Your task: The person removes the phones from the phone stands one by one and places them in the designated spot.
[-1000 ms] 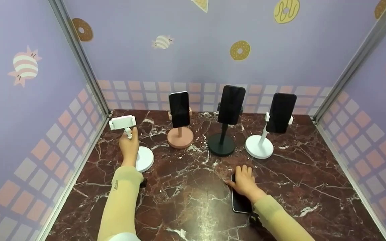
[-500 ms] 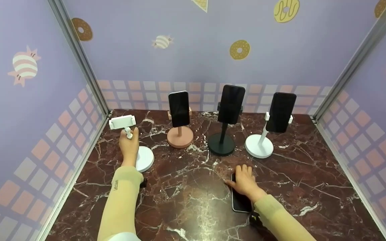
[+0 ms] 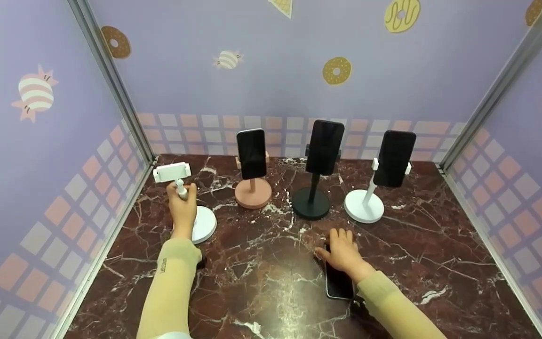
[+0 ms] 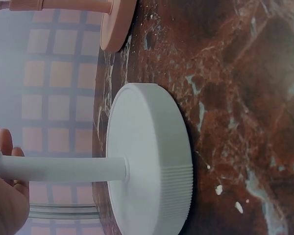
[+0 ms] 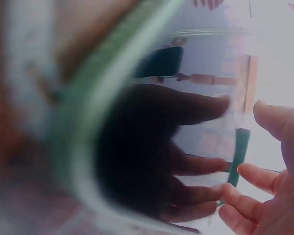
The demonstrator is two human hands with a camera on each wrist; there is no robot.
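A white phone stand with an empty clamp [image 3: 172, 173] stands at the left on its round white base [image 3: 203, 224]. My left hand [image 3: 182, 209] holds its stem just below the clamp; in the left wrist view the fingers [image 4: 5, 142] show behind the stem [image 4: 63, 169]. A dark phone [image 3: 339, 285] lies flat, screen up, at the front right. Over its far end is my right hand [image 3: 344, 252], fingers spread. The right wrist view shows the fingers [image 5: 245, 203] mirrored in the screen, fingertips close to it; whether they touch is unclear.
Three more stands line the back: a pink stand [image 3: 253, 193], a black stand [image 3: 311, 203] and another white stand [image 3: 364, 206], each bearing an upright dark phone. Patterned panels [image 3: 290, 84] enclose the marble tabletop [image 3: 261, 263] at the back and sides.
My left hand has slipped slightly down the stem. My right hand has shifted a little forward over the phone. The stands and phones have stayed in place.
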